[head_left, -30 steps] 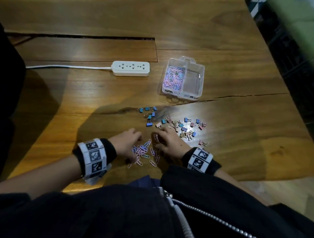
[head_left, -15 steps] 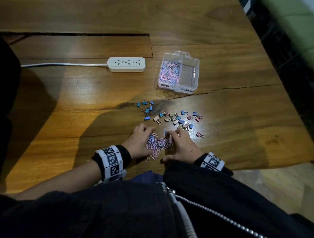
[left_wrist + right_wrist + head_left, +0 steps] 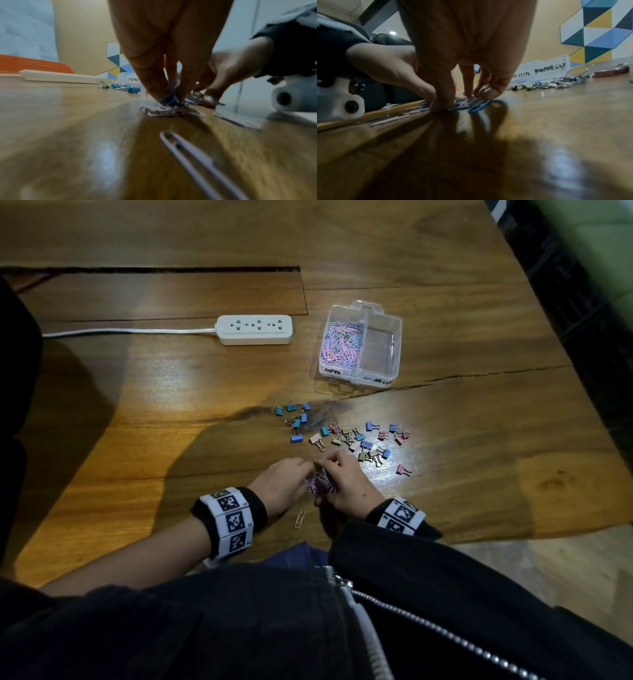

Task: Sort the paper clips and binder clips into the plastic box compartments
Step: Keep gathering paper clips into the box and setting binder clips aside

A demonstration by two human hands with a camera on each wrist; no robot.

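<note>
A heap of pink, blue and purple paper clips [image 3: 320, 485] lies near the table's front edge. My left hand [image 3: 303, 475] and right hand [image 3: 333, 474] close on it from both sides with curled fingers. In the left wrist view my left fingertips [image 3: 169, 98] pinch clips from the heap [image 3: 164, 113]. In the right wrist view my right thumb and fingers [image 3: 458, 100] grip the heap [image 3: 471, 106]. One pale paper clip [image 3: 299, 519] lies apart by my left wrist. The clear plastic box [image 3: 397, 350] holds paper clips [image 3: 340, 344] in its left compartment. Its right compartment looks empty.
Coloured binder clips [image 3: 363, 441] are scattered beyond my hands, with a blue group [image 3: 294, 419] to their left. A white power strip [image 3: 255, 329] with its cord lies at the back left. The table's edge and a dark drop run along the right.
Both hands have drawn together and swept the spread paper clips into one tight heap between them. One clip was left behind near my left wrist.
</note>
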